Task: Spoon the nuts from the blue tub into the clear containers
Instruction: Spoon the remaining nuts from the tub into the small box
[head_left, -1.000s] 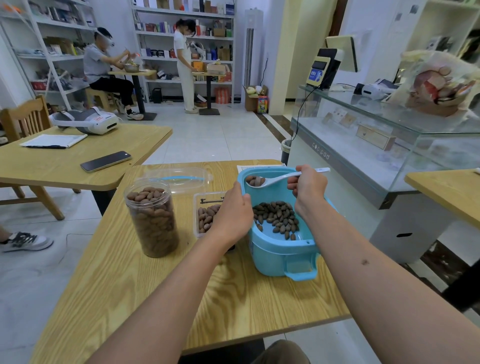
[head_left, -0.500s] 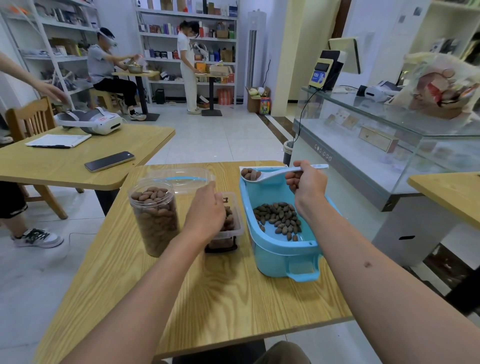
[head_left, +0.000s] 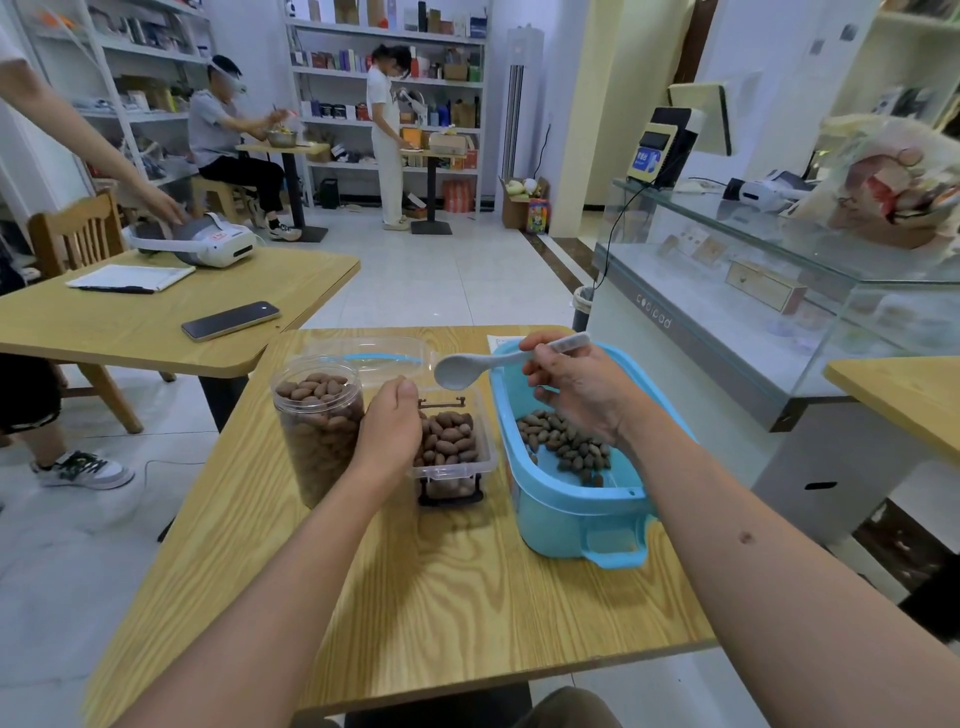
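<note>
A blue tub (head_left: 561, 512) with a thin layer of brown nuts (head_left: 569, 449) stands at the right of the wooden table (head_left: 415, 597). My right hand (head_left: 576, 384) grips a white spoon (head_left: 460, 371), tipped over the clear rectangular container (head_left: 452, 449), its bowl turned so no nuts show in it. My left hand (head_left: 389, 431) holds that container's left side. To the left stands a clear round jar (head_left: 317, 426) full of nuts.
A clear lid with a blue band (head_left: 374, 358) lies behind the containers. A second table (head_left: 156, 317) at left carries a phone (head_left: 231, 320), papers and a headset, with a person's arm reaching over it. A glass counter (head_left: 779, 312) runs along the right.
My right hand carried the loaded spoon left from above the tub and tipped it over the rectangular container. My left hand shifted from the tub's edge to that container's left side.
</note>
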